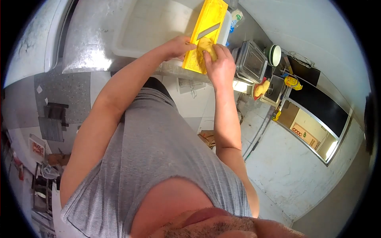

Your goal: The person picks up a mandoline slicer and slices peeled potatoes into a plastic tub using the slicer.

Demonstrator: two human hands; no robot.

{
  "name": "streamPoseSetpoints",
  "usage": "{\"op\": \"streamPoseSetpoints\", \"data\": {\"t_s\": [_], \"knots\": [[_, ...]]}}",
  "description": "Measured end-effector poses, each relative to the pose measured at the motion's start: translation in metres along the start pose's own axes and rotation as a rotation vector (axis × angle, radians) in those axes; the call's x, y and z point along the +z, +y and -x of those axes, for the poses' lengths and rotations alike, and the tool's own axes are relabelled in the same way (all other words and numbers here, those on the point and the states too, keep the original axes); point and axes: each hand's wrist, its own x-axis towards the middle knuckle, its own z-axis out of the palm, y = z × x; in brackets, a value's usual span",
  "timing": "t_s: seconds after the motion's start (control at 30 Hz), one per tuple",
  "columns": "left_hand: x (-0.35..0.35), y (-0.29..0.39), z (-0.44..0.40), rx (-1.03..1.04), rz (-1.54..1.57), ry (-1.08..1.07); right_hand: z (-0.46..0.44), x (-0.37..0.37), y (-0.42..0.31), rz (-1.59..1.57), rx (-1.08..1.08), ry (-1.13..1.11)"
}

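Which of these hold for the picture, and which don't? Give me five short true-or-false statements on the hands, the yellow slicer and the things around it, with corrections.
1. The left hand grips the side of the yellow slicer. True.
2. The right hand holds a knife. False: its fingers are on a pale yellow piece of food against the slicer.
3. The slicer's blade runs slantwise across it. True.
4. The slicer lies on the floor. False: it is held above the right part of a whitish tub.
5. The clear-topped container is left of the tub. False: it is to the right, beyond the right hand.
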Motion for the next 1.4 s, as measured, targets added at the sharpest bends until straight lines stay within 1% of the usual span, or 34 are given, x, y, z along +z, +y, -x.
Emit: {"op": "streamPoseSetpoints", "data": {"t_s": [0.17,0.53,0.67,0.87,0.93,1.03,1.07,1.1,1.13,1.17,1.27,1.3,1.33,1.4], "knots": [[-0.001,-0.008,-0.007,0.012,0.024,-0.01,-0.006,-0.003,-0.002,0.019,0.021,-0.057],[-0.003,-0.007,-0.008,-0.004,0.009,-0.017,0.004,0.001,-0.006,0.045,-0.02,0.004],[-0.005,-0.005,-0.009,-0.036,-0.024,-0.024,-0.002,0.004,-0.008,0.03,0.011,0.046],[-0.005,-0.001,-0.005,-0.028,0.004,-0.038,0.014,-0.002,-0.009,0.056,-0.048,-0.01],[-0.003,-0.005,-0.008,-0.035,-0.012,-0.022,0.01,-0.001,-0.006,0.045,-0.041,0.013],[-0.002,-0.007,-0.008,-0.015,-0.041,-0.019,-0.026,0.015,0.01,0.023,-0.043,0.036],[0.001,-0.005,-0.004,-0.032,-0.044,-0.019,-0.047,0.023,0.019,-0.008,-0.069,0.088],[0.0,0.001,-0.003,-0.043,-0.054,-0.013,-0.068,0.029,0.022,0.049,-0.027,0.103],[0.001,0.004,-0.002,-0.056,-0.064,-0.017,-0.091,0.037,0.034,0.046,0.003,0.039],[0.004,0.003,-0.002,-0.071,-0.07,0.004,-0.109,0.042,0.037,0.072,0.064,0.051],[0.005,0.003,-0.002,-0.089,-0.072,0.057,-0.132,0.036,0.042,0.051,0.059,0.02],[0.006,0.002,-0.002,-0.093,-0.06,0.063,-0.126,0.032,0.042,0.089,0.121,-0.078],[0.006,0.004,-0.003,-0.09,-0.045,0.075,-0.11,0.028,0.041,0.071,0.082,-0.061],[0.004,0.009,-0.002,-0.079,0.007,0.029,-0.066,0.018,0.033,0.028,-0.026,-0.002]]}}
